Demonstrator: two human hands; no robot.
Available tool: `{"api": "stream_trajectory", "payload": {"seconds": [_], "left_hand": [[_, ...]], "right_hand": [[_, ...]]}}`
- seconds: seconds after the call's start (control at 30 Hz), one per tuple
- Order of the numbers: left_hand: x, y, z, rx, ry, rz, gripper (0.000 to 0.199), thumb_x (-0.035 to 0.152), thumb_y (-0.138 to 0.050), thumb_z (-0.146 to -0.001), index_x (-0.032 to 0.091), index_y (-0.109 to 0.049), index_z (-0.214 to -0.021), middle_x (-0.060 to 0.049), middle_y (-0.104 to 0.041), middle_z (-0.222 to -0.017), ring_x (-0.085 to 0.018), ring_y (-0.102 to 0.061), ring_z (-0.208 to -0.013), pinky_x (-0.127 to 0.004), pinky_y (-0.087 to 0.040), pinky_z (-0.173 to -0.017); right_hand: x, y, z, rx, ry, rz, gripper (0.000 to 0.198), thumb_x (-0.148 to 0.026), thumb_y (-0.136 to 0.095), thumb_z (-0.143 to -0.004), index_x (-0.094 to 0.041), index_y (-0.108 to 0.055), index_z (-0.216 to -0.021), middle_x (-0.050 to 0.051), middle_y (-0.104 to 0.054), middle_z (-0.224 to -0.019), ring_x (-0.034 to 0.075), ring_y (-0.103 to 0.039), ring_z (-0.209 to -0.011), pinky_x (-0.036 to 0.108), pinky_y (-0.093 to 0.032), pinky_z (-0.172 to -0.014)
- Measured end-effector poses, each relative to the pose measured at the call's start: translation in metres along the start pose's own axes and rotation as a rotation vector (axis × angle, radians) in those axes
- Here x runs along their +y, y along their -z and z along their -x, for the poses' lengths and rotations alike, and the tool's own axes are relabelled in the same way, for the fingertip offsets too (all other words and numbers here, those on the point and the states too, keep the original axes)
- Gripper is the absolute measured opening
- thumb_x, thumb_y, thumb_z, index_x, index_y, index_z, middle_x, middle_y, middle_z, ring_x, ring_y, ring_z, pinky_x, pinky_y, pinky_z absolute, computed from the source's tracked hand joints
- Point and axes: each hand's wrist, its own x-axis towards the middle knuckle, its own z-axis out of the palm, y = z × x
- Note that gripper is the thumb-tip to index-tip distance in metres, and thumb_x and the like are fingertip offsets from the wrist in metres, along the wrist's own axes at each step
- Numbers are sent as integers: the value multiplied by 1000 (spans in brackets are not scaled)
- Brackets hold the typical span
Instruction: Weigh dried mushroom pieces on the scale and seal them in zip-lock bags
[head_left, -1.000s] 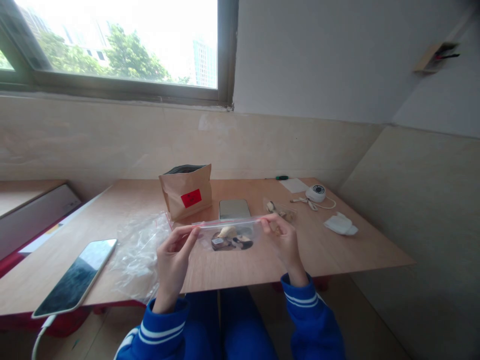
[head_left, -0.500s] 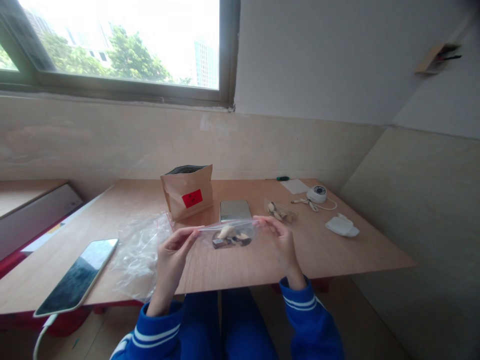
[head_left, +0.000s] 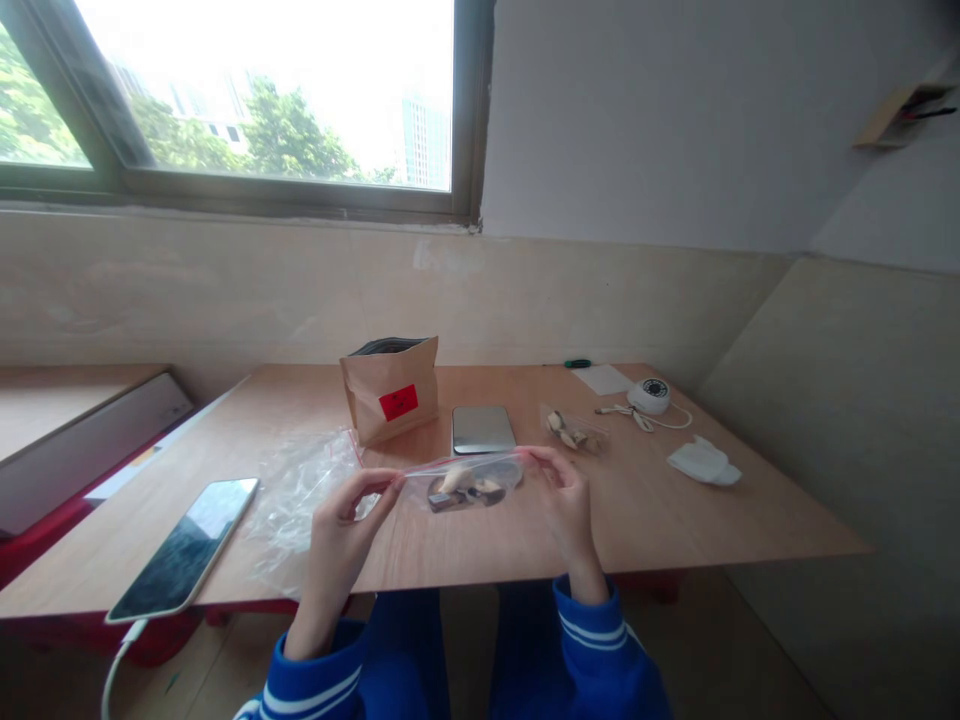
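Between my two hands a clear zip-lock bag [head_left: 466,484] is stretched above the table's front part, with pale and dark dried pieces, perhaps mushrooms, inside. My left hand [head_left: 351,515] pinches the bag's left top corner between thumb and fingers. At the opposite corner, my right hand [head_left: 564,490] pinches the zip edge. Just behind the bag lies a flat silver-topped scale [head_left: 483,430]. To its right, a second clear bag [head_left: 576,432] of similar pieces rests on the wood. A brown paper pouch [head_left: 394,392] with a red label stands behind, its top open.
Crumpled clear plastic bags [head_left: 300,510] lie left of my left hand, beside a phone [head_left: 187,550] with a white cable. At right are a white dome camera [head_left: 649,397], a crumpled white tissue [head_left: 705,462], a paper sheet [head_left: 603,379] and a green-handled screwdriver [head_left: 577,363].
The view has shifted, so the table things appear slightly farther right. Both hands still pinch the bag, which has dropped a little in the picture and sits clear of the scale's top.
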Motion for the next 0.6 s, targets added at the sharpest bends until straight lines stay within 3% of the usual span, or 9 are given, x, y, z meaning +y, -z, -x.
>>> {"api": "stream_trajectory", "payload": {"seconds": [0.13,0.3,0.47,0.6], "left_hand": [[7,-11,5,109,5,85,17,37,-70,-75,20,-69,-79,-2,-70,-79,-17,-64,-79,-26,-51,-73],[14,-30,9,292,127,258,23,41,-69,-75,19,-62,-78,-1,-67,-74,-17,-65,-75,-26,-51,-69],[6,-43,11,334,206,470,23,41,-62,-80,19,-57,-84,0,-62,-76,-14,-60,-72,-24,-48,-68],[1,-50,16,287,213,572,22,38,-64,-79,19,-57,-87,1,-60,-79,-13,-57,-75,-23,-47,-70]], "right_hand": [[4,-11,4,19,-59,-168,23,-43,-66,-81,-20,-68,-86,5,-73,-92,22,-66,-90,33,-51,-83],[10,-28,13,-29,-124,-348,24,-43,-64,-83,-21,-66,-92,5,-74,-94,20,-68,-89,33,-52,-84],[10,-39,23,-41,-137,-302,27,-45,-60,-86,-20,-68,-94,6,-73,-96,20,-68,-89,33,-53,-82],[5,-45,29,-32,-147,-284,29,-47,-53,-89,-21,-66,-95,6,-71,-98,20,-68,-88,34,-54,-80]]}}
